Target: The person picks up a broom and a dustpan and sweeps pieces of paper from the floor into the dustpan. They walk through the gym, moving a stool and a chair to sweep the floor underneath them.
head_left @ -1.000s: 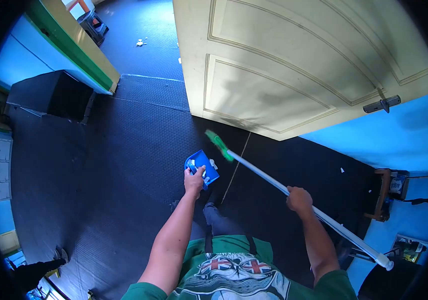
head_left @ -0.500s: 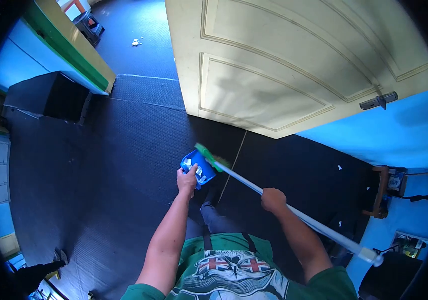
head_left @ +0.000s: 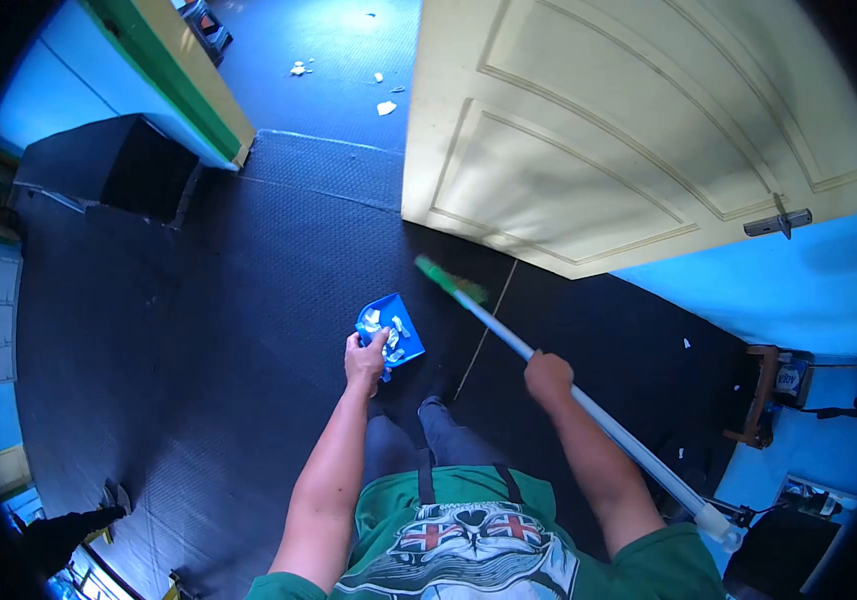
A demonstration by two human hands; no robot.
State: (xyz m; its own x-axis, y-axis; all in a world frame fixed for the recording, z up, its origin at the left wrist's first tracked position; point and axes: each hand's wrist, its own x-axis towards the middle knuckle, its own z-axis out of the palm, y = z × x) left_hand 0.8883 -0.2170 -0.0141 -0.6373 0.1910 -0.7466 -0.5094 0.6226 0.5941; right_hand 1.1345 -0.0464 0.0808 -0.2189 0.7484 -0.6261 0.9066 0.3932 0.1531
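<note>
My left hand (head_left: 366, 362) is closed on a blue dustpan (head_left: 410, 347) held low over the dark floor. White paper scraps (head_left: 394, 338) lie in the pan. My right hand (head_left: 549, 378) grips the pale handle of a broom (head_left: 504, 332), which slants from the lower right up to its green head (head_left: 451, 281). The bristles sit on or just above the floor, apart from the dustpan, towards the door. The dustpan's own grip is mostly hidden by my fingers.
A cream door (head_left: 588, 130) stands open ahead. Beyond the doorway, white scraps (head_left: 386, 108) lie on the floor. More bits (head_left: 687, 343) are scattered at right, near a wooden frame (head_left: 754, 396). A black box (head_left: 113, 165) stands at left.
The broom head has moved away from the dustpan, up and to the right, leaving a gap. My view has shifted, showing more scraps beyond the doorway.
</note>
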